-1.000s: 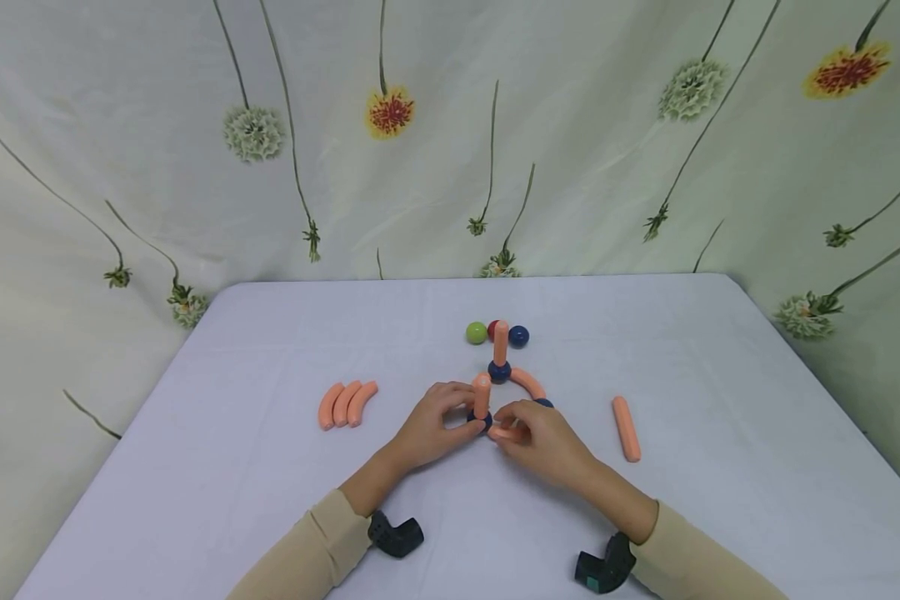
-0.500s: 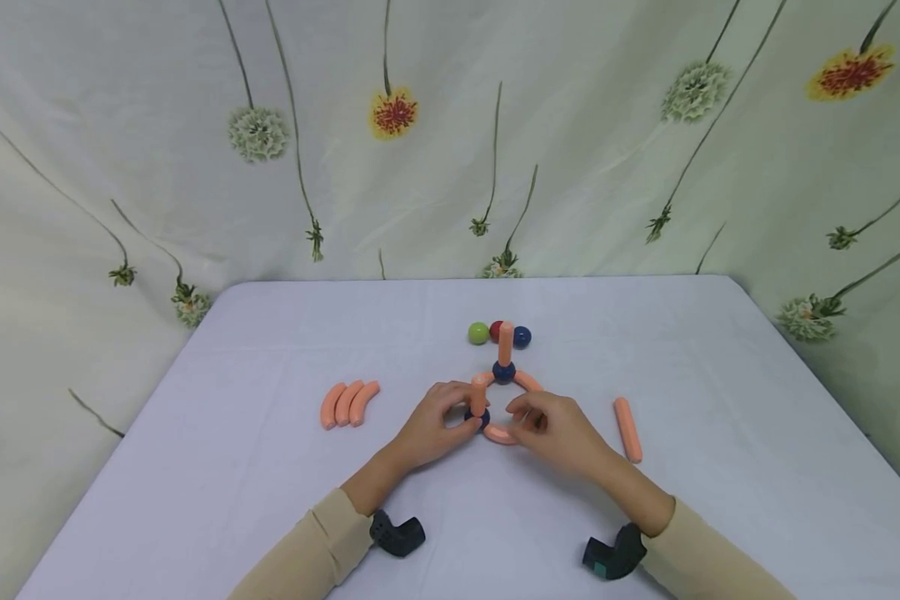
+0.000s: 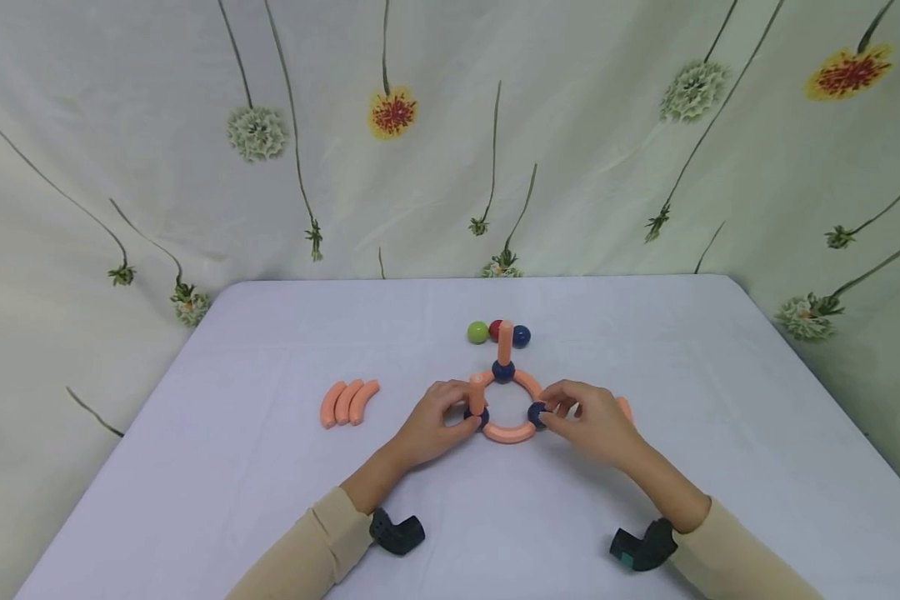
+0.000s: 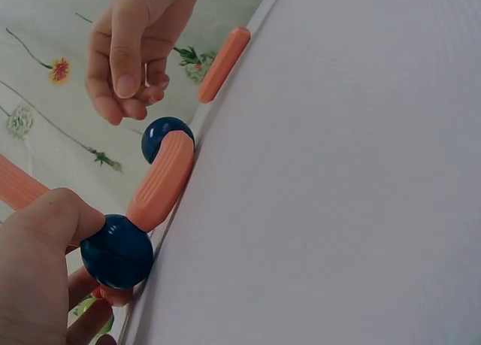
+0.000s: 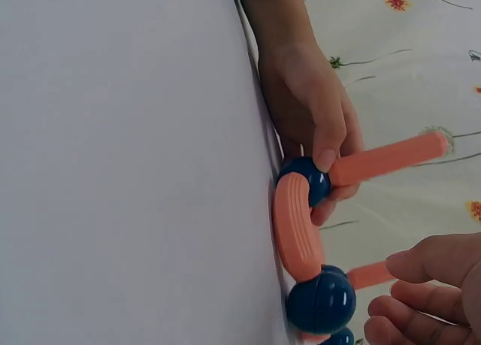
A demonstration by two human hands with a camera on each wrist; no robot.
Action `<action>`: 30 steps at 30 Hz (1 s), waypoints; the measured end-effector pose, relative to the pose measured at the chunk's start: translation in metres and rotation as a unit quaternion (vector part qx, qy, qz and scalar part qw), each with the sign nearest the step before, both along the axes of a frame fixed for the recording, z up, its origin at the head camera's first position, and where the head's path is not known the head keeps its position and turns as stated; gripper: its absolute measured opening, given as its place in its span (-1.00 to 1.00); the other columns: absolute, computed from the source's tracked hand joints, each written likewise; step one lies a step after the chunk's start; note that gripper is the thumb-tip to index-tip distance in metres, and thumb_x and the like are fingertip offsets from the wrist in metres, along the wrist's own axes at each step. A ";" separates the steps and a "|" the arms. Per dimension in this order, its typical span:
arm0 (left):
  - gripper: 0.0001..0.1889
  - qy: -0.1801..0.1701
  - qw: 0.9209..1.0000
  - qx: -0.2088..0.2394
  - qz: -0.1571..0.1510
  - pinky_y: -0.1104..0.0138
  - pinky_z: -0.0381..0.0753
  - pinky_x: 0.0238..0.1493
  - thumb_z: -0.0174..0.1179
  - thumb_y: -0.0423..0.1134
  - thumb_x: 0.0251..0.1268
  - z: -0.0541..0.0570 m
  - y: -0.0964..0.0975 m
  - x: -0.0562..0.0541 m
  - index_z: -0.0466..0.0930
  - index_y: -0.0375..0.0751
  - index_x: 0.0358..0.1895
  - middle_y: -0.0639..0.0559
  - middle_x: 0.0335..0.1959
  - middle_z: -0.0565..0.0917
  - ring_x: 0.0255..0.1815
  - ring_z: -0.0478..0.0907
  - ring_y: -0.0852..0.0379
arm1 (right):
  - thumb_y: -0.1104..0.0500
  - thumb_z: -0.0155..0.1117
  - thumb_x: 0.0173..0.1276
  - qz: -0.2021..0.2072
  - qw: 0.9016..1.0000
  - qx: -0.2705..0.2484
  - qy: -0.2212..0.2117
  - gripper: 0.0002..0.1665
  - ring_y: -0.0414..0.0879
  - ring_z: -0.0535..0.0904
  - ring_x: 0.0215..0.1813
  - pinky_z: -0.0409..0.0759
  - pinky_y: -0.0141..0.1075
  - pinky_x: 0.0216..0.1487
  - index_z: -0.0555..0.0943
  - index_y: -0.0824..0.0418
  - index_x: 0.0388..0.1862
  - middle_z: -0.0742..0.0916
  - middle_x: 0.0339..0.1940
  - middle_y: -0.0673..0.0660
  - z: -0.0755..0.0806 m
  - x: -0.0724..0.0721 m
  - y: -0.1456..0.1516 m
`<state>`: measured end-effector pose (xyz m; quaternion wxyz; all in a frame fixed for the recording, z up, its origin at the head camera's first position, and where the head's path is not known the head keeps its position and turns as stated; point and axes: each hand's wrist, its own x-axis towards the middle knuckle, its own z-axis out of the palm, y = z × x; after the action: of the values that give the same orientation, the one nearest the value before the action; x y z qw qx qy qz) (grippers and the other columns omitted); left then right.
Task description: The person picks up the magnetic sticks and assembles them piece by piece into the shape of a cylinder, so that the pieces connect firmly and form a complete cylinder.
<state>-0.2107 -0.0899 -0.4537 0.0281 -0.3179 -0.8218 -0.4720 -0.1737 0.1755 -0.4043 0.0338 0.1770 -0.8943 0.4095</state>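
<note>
A ring of curved orange sticks [image 3: 509, 434] joined by dark blue balls lies in the middle of the table. My left hand [image 3: 439, 423] pinches the left blue ball [image 5: 307, 177], from which a straight orange stick [image 5: 391, 157] rises. Another straight stick [image 3: 505, 343] stands upright on the far blue ball [image 3: 503, 372]. Beside the right blue ball [image 4: 167, 138] hovers my right hand [image 3: 594, 421]; in both wrist views its loosely bent fingers are apart from that ball and hold nothing.
Several curved orange sticks [image 3: 342, 403] lie at the left. Green [image 3: 477, 332], red [image 3: 497, 330] and blue [image 3: 522, 336] balls sit behind the ring. One straight stick [image 4: 225, 65] lies at the right, partly covered by my right hand in the head view.
My right hand has moved right, from the front curved stick to beside the right ball, uncovering the ring's front. The left hand keeps its grip; the ring has shifted slightly.
</note>
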 end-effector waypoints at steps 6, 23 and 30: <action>-0.86 0.001 1.000 0.002 -0.004 0.12 0.39 0.08 0.27 -0.29 0.25 0.000 0.000 0.000 0.61 -0.06 -0.14 0.15 -0.05 0.62 0.03 0.42 0.11 | 0.29 0.36 0.25 -0.045 0.999 0.024 -0.003 -0.77 -0.14 0.54 -0.28 0.51 -0.27 -0.25 0.65 0.28 -0.10 0.69 -0.33 -0.03 -0.002 0.002 0.026; -0.84 -0.004 1.000 -0.009 0.005 0.12 0.42 0.08 0.28 -0.28 0.24 -0.001 0.000 -0.002 0.61 -0.03 -0.13 0.12 0.01 0.61 0.05 0.41 0.11 | 0.15 0.32 0.32 -0.132 0.990 0.052 0.014 -0.76 -0.10 0.49 -0.35 0.44 -0.32 -0.38 0.65 0.31 -0.16 0.62 -0.43 0.02 -0.012 0.008 0.077; -0.87 0.001 1.000 -0.003 0.000 0.11 0.40 0.07 0.27 -0.29 0.25 -0.001 0.000 0.000 0.60 -0.03 -0.17 0.13 -0.01 0.62 0.03 0.42 0.10 | 0.10 0.31 0.34 -0.146 0.987 0.068 -0.019 -0.67 -0.10 0.47 -0.38 0.43 -0.29 -0.40 0.62 0.34 -0.09 0.59 -0.44 0.03 -0.017 0.006 0.081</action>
<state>-0.2111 -0.0896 -0.4543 0.0275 -0.3183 -0.8231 -0.4695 -0.1673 0.2562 -0.4217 0.0643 0.0385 -0.9367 0.3419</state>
